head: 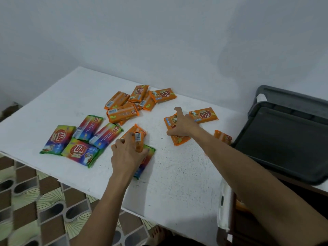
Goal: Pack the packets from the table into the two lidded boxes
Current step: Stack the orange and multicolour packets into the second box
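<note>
Gripping an orange packet (137, 134) with curled fingers, the left hand (126, 154) sits near the front of the white table (177, 174), over a rainbow-striped packet (148, 158) that lies partly beneath it. The right hand (182, 126) is clamped on a second orange packet (177, 139), fingers hooked over its left edge and thumb stuck up. The packets are flat, glossy wrappers with a red oval logo; some show a white barcode label. A loose heap of orange packets (131, 105) lies towards the wall, a third orange packet (203, 114) is just beside the right hand, and a fourth orange packet (222, 136) is at the table's right edge. Four rainbow packets (79, 139) lie touching in a cluster at the left. To the right, a dark grey lid (284, 142) lies tilted, with a second grey lid or box rim (292, 98) behind it. A box (225, 208) with a white side shows under the right forearm; something orange is inside, too hidden to identify
</note>
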Demonstrator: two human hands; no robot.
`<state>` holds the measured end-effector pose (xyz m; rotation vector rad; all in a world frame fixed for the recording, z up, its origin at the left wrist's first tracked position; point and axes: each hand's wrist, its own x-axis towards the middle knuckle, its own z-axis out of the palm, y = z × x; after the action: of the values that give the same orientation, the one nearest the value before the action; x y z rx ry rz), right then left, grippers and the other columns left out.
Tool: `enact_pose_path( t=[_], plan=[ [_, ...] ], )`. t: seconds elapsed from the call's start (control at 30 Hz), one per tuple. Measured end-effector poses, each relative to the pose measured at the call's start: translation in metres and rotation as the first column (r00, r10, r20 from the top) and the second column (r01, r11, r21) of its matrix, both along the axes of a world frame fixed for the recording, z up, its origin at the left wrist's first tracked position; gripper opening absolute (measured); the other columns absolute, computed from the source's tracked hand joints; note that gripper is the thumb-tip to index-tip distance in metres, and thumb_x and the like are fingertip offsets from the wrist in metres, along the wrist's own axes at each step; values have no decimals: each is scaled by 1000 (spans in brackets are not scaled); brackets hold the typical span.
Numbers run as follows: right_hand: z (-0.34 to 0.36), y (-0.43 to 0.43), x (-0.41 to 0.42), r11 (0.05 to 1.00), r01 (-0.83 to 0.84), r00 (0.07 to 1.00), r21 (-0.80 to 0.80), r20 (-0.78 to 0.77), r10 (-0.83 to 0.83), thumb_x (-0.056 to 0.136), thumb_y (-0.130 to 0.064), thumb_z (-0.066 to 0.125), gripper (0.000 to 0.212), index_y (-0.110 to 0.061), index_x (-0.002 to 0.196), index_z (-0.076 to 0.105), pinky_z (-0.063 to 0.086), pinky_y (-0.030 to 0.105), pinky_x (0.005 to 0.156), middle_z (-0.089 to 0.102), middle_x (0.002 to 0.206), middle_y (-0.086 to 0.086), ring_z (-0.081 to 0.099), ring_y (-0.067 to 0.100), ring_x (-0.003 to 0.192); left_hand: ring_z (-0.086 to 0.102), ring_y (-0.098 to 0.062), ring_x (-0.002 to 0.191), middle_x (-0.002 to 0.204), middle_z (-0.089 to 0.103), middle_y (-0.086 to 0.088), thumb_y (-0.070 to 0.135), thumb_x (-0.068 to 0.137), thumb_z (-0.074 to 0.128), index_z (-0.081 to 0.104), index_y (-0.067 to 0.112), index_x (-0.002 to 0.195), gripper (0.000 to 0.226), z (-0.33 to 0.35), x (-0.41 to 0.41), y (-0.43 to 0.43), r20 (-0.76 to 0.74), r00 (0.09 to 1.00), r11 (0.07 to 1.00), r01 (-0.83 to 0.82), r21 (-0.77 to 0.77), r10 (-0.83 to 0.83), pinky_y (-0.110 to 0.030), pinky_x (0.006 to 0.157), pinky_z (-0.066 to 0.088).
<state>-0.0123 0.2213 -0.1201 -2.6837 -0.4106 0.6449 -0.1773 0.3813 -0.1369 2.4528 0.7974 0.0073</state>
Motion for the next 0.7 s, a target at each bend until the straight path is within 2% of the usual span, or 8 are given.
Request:
enact_pose_path(
  t=[0.07, 0.13, 0.27, 0.37, 0.43, 0.53, 0.63, 0.7],
  plan=[
    [9, -11, -1, 965, 121, 985, 232, -152, -86, 75, -36, 75, 88, -36, 142, 19, 59, 48, 78, 54, 115, 10, 61, 28, 98, 52, -31, 111, 128, 51, -13, 49, 73, 73, 32, 38, 138, 78, 4, 1, 1, 93, 996, 996, 1, -87, 7, -44, 83, 52],
    [20, -23, -1, 868, 286, 941, 406, -288, -175, 82, -27, 71, 63, -31, 133, 35, 62, 44, 70, 59, 111, 6, 66, 23, 92, 55, -27, 110, 133, 50, -10, 45, 75, 72, 29, 45, 140, 78, 12, 4, -2, 197, 980, 980, 19, -200, 21, -45, 85, 54],
    [37, -46, -9, 766, 380, 907, 519, -373, -197, 90, -11, 66, 31, -16, 116, 51, 62, 37, 64, 66, 107, 11, 71, 23, 89, 59, -25, 112, 139, 49, -9, 27, 83, 73, 26, 50, 144, 80, 32, 13, -16, 363, 924, 873, 78, -482, 118, -44, 80, 59],
    [48, -70, -19, 659, 440, 886, 610, -412, -212, 89, -8, 65, 30, -7, 115, 51, 62, 37, 71, 67, 105, 16, 73, 26, 86, 65, -18, 101, 122, 56, -9, 14, 80, 77, 39, 47, 137, 76, 42, 15, -30, 450, 876, 727, 193, -658, 175, -38, 81, 59],
    [58, -87, -26, 586, 464, 880, 664, -425, -213, 88, -6, 67, 31, -6, 113, 49, 62, 38, 73, 66, 111, 22, 73, 29, 89, 66, -15, 99, 114, 58, -9, 13, 80, 77, 51, 38, 128, 60, 47, 15, -39, 476, 859, 639, 260, -724, 190, -41, 84, 59],
    [74, -115, -41, 468, 478, 878, 743, -424, -222, 87, 1, 68, 39, -12, 117, 46, 61, 39, 71, 62, 115, 26, 73, 31, 88, 67, -21, 103, 117, 59, -13, 12, 81, 77, 55, 28, 119, 47, 54, 13, -56, 505, 839, 534, 338, -775, 201, -40, 82, 59],
    [90, -148, -61, 342, 464, 886, 817, -423, -190, 89, 5, 64, 59, -32, 130, 43, 60, 44, 73, 64, 110, 23, 72, 35, 92, 69, -23, 101, 119, 60, -10, 8, 82, 75, 52, 24, 120, 47, 60, 13, -78, 503, 839, 469, 365, -804, 209, -43, 80, 59],
    [98, -171, -75, 331, 424, 904, 843, -372, -211, 90, 3, 63, 48, -28, 124, 51, 60, 44, 75, 64, 113, 22, 72, 34, 95, 68, -27, 102, 117, 60, -12, 3, 83, 73, 51, 23, 117, 45, 61, 13, -91, 516, 834, 437, 397, -807, 196, -43, 82, 58]
  ],
)
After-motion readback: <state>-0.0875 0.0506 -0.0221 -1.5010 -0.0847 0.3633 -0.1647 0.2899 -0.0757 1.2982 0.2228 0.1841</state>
